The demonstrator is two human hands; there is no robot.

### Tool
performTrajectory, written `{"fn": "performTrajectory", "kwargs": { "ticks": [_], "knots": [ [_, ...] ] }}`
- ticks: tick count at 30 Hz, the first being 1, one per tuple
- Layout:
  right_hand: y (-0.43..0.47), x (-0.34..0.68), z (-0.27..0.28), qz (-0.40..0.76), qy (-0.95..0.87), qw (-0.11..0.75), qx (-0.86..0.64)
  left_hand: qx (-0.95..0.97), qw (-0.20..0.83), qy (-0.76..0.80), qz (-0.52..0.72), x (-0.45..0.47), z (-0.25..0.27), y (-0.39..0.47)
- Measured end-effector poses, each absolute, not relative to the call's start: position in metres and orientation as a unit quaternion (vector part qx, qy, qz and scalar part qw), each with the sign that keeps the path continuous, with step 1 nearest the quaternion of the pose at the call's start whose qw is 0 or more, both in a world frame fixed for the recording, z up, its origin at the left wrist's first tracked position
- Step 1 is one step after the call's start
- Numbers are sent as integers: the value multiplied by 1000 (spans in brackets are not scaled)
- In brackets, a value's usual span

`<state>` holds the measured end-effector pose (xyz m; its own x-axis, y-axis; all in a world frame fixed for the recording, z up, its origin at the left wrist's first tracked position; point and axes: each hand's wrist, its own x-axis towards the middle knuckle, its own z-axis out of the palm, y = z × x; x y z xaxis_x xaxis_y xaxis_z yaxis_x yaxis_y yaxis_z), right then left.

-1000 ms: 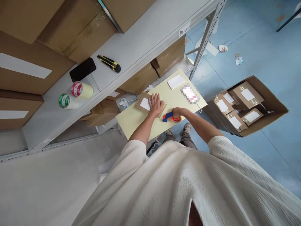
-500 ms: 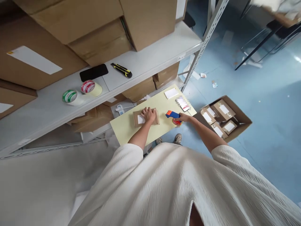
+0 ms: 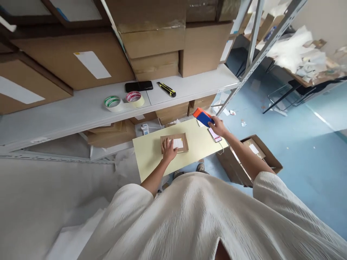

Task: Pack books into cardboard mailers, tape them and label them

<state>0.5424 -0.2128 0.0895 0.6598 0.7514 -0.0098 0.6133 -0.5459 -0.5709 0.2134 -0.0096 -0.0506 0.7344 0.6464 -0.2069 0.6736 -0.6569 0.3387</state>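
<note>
On the pale yellow tabletop (image 3: pixel 148 159) lies a small cardboard box (image 3: pixel 184 138) with a white label (image 3: pixel 178 143). My left hand (image 3: pixel 168 149) rests on the box's near left part, fingers spread and stretched out over it, touching the label's left side. Held up over the table's far right part, my right hand (image 3: pixel 217 126) is closed around a blue and orange tape dispenser (image 3: pixel 204 117). The dispenser is apart from the box, and its tape roll is hidden from this side. Below the right hand lies a phone (image 3: pixel 215 135) with a lit screen and a white cable.
A metal shelf (image 3: pixel 94 110) runs behind the table, bearing large boxes, two tape rolls (image 3: pixel 135 99), a black phone (image 3: pixel 138 86) and a utility knife (image 3: pixel 166 89). An open carton (image 3: pixel 230 166) with labelled boxes inside stands on the floor at right. A shelf post (image 3: pixel 248 68) rises nearby.
My right hand has lifted the tape dispenser off the table's near side, up and farther away. My left hand now sits left of the label instead of right. The camera view has tilted up.
</note>
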Motion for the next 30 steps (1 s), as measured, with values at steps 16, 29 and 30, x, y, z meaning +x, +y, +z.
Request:
{"fn": "performTrajectory", "kwargs": {
  "ticks": [16,29,30],
  "knots": [
    [-30,715,159,-103,-598,153,-780,844,233,480,52,233,-83,-69],
    [-115,583,20,176,-610,326,-700,797,292,527,39,250,-68,-69],
    [-121,564,4,259,-562,331,-712,788,298,538,47,249,-65,-64]
  ]
}}
